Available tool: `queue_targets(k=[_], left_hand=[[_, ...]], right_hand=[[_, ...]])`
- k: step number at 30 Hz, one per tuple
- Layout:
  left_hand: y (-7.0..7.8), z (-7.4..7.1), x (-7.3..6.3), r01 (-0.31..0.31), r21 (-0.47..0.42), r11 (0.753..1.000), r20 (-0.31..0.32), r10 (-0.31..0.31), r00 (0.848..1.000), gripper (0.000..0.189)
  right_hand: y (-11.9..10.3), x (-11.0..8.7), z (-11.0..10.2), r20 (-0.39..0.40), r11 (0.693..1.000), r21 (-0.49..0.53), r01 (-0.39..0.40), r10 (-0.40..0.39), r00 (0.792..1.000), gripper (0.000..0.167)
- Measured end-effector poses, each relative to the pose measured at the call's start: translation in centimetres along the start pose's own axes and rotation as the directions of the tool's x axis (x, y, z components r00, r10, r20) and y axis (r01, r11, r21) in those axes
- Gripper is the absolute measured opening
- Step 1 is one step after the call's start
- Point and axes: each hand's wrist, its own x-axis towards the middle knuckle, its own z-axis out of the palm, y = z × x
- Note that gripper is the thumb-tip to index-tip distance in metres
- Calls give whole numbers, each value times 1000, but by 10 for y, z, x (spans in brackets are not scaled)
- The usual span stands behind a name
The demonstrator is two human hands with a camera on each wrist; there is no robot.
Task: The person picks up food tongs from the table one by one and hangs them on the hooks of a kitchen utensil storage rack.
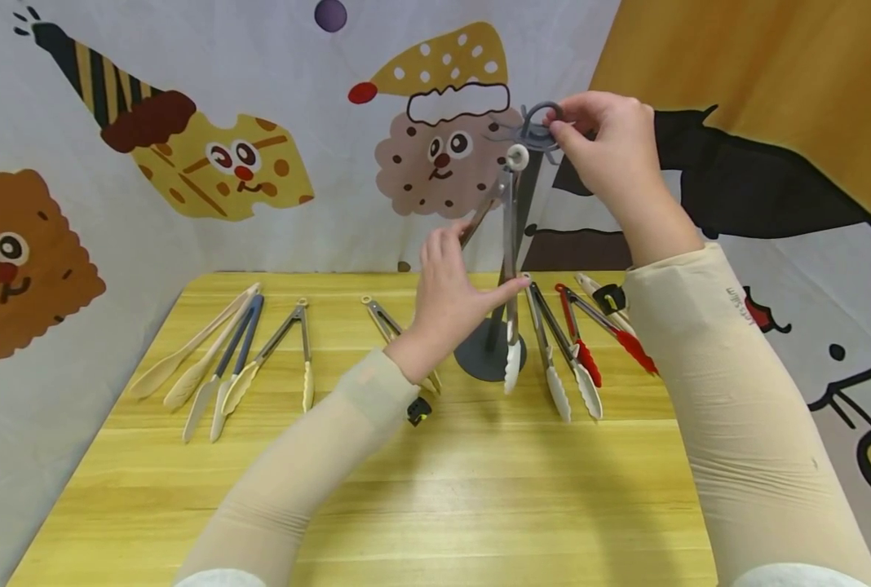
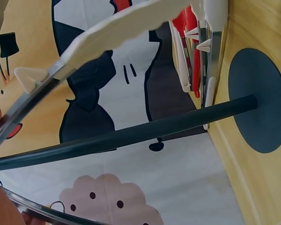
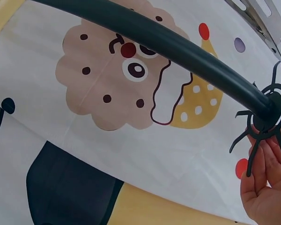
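Observation:
Near the top of a dark grey hook stand (image 1: 529,191), my left hand (image 1: 446,306) holds metal tongs (image 1: 510,232) with white scalloped tips. Its thumb is against one arm of the tongs and its fingers are at the other, and the arms are spread apart. The white ring at the tongs' top is beside the stand's hooks (image 3: 253,154); whether it hangs on one I cannot tell. With thumb and fingers, my right hand (image 1: 615,147) pinches the stand's top by its ring. In the left wrist view, the stand's round base (image 2: 260,101) rests on the table.
On the wooden table (image 1: 435,505), wooden-coloured tongs (image 1: 193,350), blue-handled tongs (image 1: 237,350) and cream-tipped tongs (image 1: 305,350) lie left. More cream-tipped tongs (image 1: 387,322) lie behind my left wrist. White-tipped tongs (image 1: 556,359) and red-tipped tongs (image 1: 585,359) lie right. A cartoon-printed cloth (image 1: 347,236) hangs behind.

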Motion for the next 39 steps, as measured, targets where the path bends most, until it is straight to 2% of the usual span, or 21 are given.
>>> queue_targets(k=[4,11,17,24,32,39], left_hand=[[-4,0,-1,-23,-44,999,7,24,1000,95],[-13,-2,-2,-103,-157,982,20,107,994,62],[-17,-2,-4,-141,-200,970,49,154,987,54],[-24,-3,-4,-111,-203,973,84,130,988,52],[-29,-3,-3,-109,-176,978,75,123,990,54],[-39,-8,-5,-56,-168,984,81,71,994,54]], right_hand=[[1,1,0,9,1000,14,0,0,1000,33],[3,2,0,21,999,34,-9,8,1000,34],[3,4,-1,36,998,54,-28,26,999,34],[3,4,-1,44,994,94,-46,42,998,32],[6,6,-1,44,992,108,-61,57,997,31],[7,7,0,54,992,109,-68,62,997,31]])
